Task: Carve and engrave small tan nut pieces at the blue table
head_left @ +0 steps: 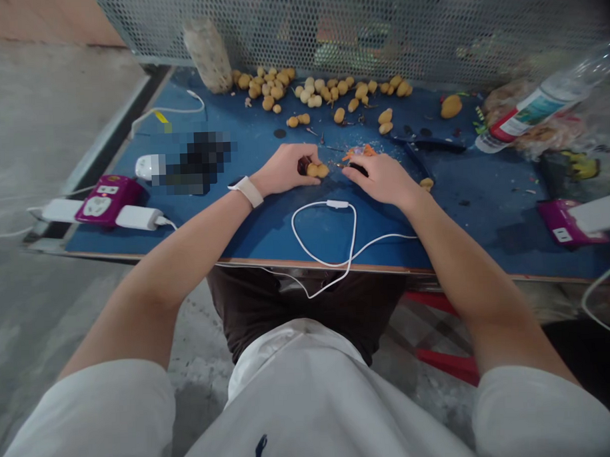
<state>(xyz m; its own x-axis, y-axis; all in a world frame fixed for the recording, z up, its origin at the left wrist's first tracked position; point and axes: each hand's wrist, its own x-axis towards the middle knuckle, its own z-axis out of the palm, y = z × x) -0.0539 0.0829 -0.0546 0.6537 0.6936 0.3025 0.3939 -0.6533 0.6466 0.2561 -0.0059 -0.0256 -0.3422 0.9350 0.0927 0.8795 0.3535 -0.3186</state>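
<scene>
My left hand point(285, 169) rests on the blue table point(265, 223), its fingers closed round a small tan gourd-shaped piece point(317, 169) with a dark end. A pale band sits on that wrist. Close to its right, my right hand point(380, 178) is curled over a small dark tool point(359, 169) whose tip points toward the gourd piece. An orange scrap point(359, 150) and fine shavings lie just beyond the fingers. Several more tan gourd pieces point(275, 86) are scattered along the back of the table.
A white cable point(330, 241) loops at the front edge. Purple power strips point(106, 199) and white chargers lie at left and right point(565, 223). A plastic bottle point(541, 107) lies at the back right. Perforated metal mesh point(328, 28) walls the rear.
</scene>
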